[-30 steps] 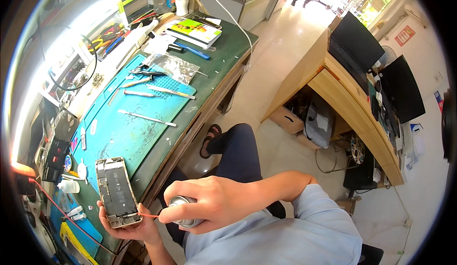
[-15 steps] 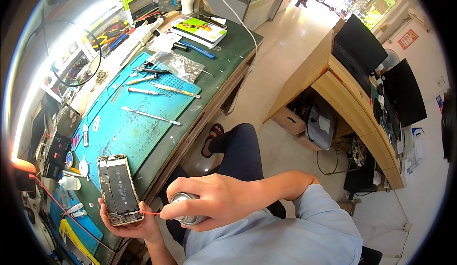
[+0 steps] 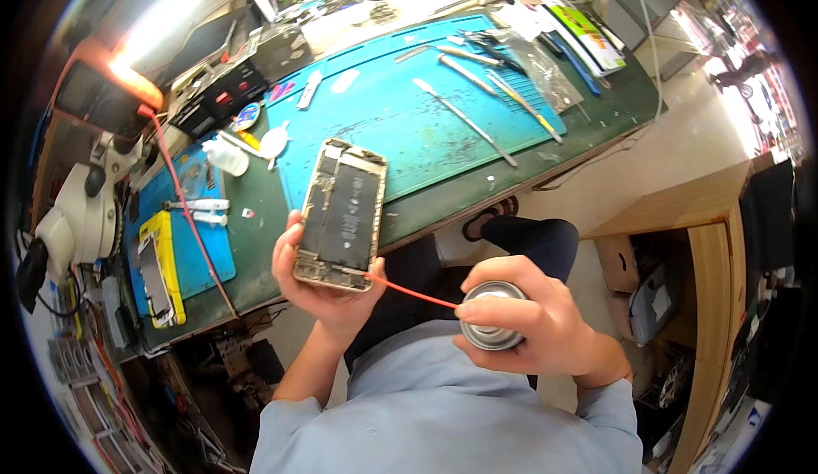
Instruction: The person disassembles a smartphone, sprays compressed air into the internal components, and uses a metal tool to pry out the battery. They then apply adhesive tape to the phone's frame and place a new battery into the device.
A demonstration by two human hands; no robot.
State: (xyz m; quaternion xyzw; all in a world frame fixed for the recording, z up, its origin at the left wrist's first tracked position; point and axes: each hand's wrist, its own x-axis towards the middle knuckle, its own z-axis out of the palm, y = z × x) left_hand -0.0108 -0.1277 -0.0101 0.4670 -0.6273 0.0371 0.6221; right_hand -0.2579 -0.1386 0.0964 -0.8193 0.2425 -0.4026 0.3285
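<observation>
My left hand holds an opened phone by its lower sides, its dark battery and inner parts showing. My right hand grips a silver spray can, with the index finger over its top. A thin red straw runs from the can to the lower right corner of the phone, where its tip touches or nearly touches. Above the phone lies a teal mat with metal picks and other small tools on it.
The green bench also holds a black device, a white bottle, a yellow item and a white microscope. A lit lamp shines at the upper left. A wooden desk stands to my right.
The view has swung toward the bench, so the phone, hands and mat appear further right and the wooden desk is mostly cut off. Both hands keep their holds.
</observation>
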